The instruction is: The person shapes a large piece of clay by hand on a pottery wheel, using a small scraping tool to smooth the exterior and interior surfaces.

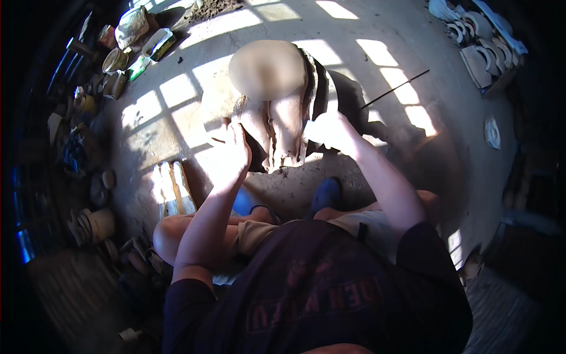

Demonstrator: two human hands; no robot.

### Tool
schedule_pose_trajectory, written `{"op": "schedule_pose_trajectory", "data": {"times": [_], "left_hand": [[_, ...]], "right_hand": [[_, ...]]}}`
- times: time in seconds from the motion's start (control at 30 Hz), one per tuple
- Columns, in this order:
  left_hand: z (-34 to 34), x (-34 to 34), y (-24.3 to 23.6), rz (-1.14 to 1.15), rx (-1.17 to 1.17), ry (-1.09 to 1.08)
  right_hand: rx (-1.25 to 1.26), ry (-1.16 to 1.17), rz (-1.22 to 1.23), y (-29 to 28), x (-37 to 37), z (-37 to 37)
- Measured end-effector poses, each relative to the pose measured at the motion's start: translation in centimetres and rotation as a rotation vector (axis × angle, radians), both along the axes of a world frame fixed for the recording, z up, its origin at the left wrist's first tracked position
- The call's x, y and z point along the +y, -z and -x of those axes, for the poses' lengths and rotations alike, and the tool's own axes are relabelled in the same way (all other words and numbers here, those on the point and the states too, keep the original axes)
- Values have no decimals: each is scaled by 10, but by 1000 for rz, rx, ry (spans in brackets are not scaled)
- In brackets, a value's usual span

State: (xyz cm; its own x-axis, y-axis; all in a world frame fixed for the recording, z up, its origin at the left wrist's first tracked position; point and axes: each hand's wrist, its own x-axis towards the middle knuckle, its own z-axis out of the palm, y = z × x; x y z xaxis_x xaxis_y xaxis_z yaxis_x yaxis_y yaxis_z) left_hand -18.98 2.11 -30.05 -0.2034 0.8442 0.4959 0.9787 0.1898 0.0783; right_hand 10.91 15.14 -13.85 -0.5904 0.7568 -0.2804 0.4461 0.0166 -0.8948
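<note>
A brown, clay-like sculpted form (pixel 287 127) stands on the floor in front of my feet. Its round upper part is blurred, and two long ridges run down toward me with a ragged lower edge. Along its right side lies a dark, curved, shell-like layer (pixel 322 88). My left hand (pixel 237 147) is at the form's left side, fingers stretched out and seemingly empty; whether it touches cannot be made out. At the right side my right hand (pixel 335 131) is closed, with a small pale bit showing by its fingers that is too bright to name.
A thin dark rod (pixel 395 89) lies on the floor to the right. Pale curved pieces (pixel 486 56) are stacked at the far right. Pale strips (pixel 175 189) lie near my left knee. Tubs and containers (pixel 115 61) line the left side. Blue shoes (pixel 326 194) are on my feet.
</note>
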Motion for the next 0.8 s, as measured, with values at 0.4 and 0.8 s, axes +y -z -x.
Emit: {"op": "schedule_pose_trajectory", "data": {"times": [0.4, 0.8], "left_hand": [[-26, -3, -50, 68, -117, -33], [-33, -13, -74, 10, 91, -86]], "right_hand": [[-38, 88, -88, 4, -18, -2], [-221, 110, -338, 1, -43, 3]]}}
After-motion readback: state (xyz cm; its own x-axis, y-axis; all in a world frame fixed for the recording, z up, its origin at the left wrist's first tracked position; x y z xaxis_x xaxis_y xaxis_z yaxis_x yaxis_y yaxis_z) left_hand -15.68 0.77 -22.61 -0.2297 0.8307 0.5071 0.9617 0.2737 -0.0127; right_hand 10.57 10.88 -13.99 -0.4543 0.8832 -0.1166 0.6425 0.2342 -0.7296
